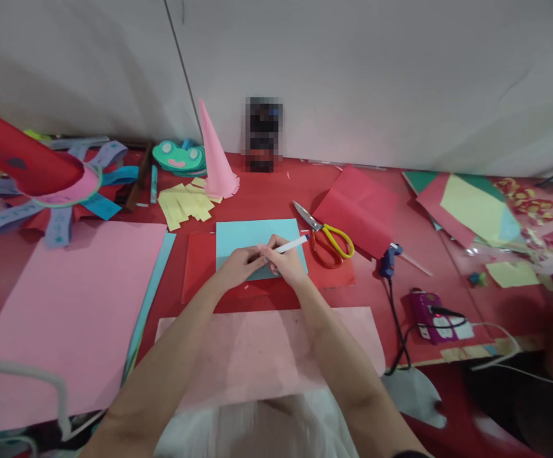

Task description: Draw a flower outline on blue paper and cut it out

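Both my hands meet over a light blue sheet of paper [252, 238] that lies on a red sheet [200, 267] in the middle of the table. My right hand [283, 264] is closed round a white pen [292, 244] whose tip points down-left onto the blue sheet. Beside it, my left hand [238, 264] presses on the lower edge of the blue sheet with its fingers curled. Just right of my hands lie scissors [327, 238] with yellow and red handles.
A large pink sheet [67, 305] covers the left; another pink sheet [267, 356] lies near me. A pink paper cone [215, 156], yellow strips [185, 205] and a frog cutout [178, 157] sit behind. A blue glue gun [388, 259], purple socket [431, 315] and coloured papers [467, 207] lie right.
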The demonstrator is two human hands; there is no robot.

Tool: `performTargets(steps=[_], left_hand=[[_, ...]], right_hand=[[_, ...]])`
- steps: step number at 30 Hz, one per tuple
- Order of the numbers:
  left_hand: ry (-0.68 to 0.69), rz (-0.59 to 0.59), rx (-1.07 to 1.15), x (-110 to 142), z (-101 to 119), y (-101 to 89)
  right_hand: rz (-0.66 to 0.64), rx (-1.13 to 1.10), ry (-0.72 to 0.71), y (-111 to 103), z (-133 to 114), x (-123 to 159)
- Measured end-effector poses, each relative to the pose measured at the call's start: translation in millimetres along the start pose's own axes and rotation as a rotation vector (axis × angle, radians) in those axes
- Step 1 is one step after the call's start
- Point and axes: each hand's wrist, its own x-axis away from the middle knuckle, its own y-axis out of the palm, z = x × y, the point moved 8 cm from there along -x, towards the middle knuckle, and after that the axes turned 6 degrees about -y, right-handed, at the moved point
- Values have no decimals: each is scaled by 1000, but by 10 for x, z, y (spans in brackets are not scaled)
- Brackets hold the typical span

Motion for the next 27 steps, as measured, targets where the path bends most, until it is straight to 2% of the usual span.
performTargets(steps=[5,10,13,15,18,20,23,25,27], left_hand=[[1,-19,-43,2,-5,17],[-43,-89,107,37,-14,20],[4,-177,232,73,21,59],[52,-191,304,72,36,51],[73,-116,326,4,-24,3],[51,-1,294,-60,-99,-58],[19,190,216,-103,-164,-163],[19,224,160,-106,-151,-173],[18,209,130,-106,-131,-152]], right_hand=[[-44,-30,67,8,40,3],[-54,-97,67,38,28,9],[-44,-202,45,21,-34,17],[-19,-247,4,-33,-77,3],[57,-239,-116,-164,-136,-33],[109,-205,-194,-233,-165,-41],[135,-83,-210,-236,-166,-30],[176,-12,-214,-235,-178,-15],[238,13,-273,-254,-226,2]])
